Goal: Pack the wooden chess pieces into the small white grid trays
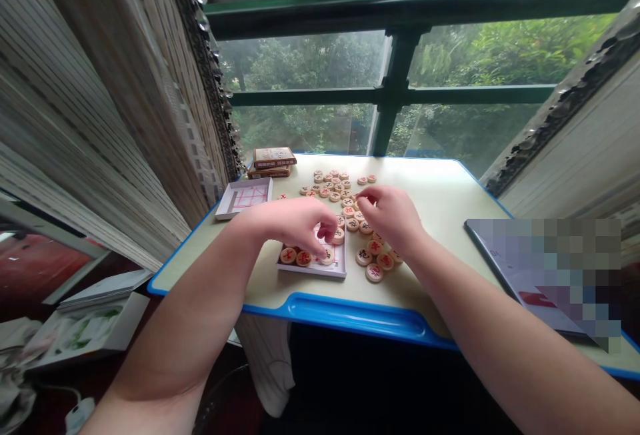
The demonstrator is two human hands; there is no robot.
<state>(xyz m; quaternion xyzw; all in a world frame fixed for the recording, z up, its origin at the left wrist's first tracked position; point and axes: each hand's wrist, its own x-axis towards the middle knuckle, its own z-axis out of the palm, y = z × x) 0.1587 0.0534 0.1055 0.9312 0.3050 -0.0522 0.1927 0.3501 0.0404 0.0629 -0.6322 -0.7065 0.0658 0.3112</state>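
Over an open shallow white box [313, 273] at the table's middle hovers my left hand [305, 225]. Its fingers are curved, with a gap between thumb and fingertips and nothing seen held. Just under the thumb a round wooden Chinese chess piece [327, 257] lies in the box. Red-marked pieces [303, 259] lie along the box's near left side; my hand hides part of the inside. Right of the box, my right hand [393, 215] is closed at the fingertips on a Chinese chess piece [356, 198], largely hidden, among several loose pieces [375, 247].
More pieces [329, 185] are spread toward the back. A white box lid [245, 200] with red grid lines lies at left, near two stacked boxes [273, 160]. A dark-edged flat item [520, 281], partly blurred, lies at right. A blue trough [355, 313] forms the front edge.
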